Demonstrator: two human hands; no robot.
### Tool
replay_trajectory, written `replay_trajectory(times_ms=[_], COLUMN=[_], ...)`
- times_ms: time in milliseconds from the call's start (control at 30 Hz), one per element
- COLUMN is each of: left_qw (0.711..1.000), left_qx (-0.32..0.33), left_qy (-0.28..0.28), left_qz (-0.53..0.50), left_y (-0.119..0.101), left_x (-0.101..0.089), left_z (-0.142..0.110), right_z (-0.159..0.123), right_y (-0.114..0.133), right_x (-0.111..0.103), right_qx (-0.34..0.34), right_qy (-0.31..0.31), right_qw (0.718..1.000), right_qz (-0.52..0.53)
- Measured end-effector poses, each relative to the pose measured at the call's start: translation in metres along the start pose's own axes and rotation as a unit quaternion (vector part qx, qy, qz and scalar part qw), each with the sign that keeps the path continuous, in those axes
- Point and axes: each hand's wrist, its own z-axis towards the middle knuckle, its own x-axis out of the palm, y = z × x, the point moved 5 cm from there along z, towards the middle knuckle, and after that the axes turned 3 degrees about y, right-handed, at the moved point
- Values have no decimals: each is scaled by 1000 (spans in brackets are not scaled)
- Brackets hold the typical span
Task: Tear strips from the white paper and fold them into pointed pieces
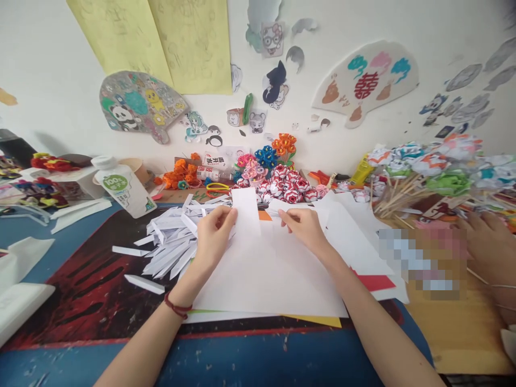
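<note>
My left hand (213,234) pinches the left edge of a narrow white paper strip (245,212) that stands up from a large white sheet (266,269) lying on the table. My right hand (304,228) is curled with its fingertips pressed on the sheet's far edge, just right of the strip. A heap of folded white paper strips (173,242) lies right beside my left hand. Coloured sheets show under the white one.
A white bottle (123,185) stands at the back left. Paper flowers (278,177) and red-white paper balls line the wall. Flowers on wooden sticks (423,172) pile up at right, where another person's hand (489,247) rests. Orange-handled scissors (217,189) lie behind the heap.
</note>
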Motion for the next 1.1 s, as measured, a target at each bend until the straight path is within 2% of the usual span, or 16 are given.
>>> replay_trajectory(times_ms=[133,233,433,600,733,933,1100], left_qw=[994,979,944,910,876,846,840], left_qx=[13,38,101,187,241,281,280], left_qy=[77,101,96,60,65,97,101], left_qz=[82,174,298,366,412,442,454], left_y=[-1,-3,-9,-13,-14,-13,-13], left_x=[18,26,31,34,39,45,48], left_z=[-5,-10,-17,-23,-27,-33,-35], right_z=[-4,-6,-7,-8,-10,-9,-10], right_y=[10,12,2,4,7,8,12], right_x=[18,28,39,43,42,42,45], right_qx=[-21,-35,-1,6,6,-9,-7], right_qy=[118,163,175,178,175,175,194], right_qw=[978,964,973,970,967,963,945], right_qz=[173,206,152,168,184,204,262])
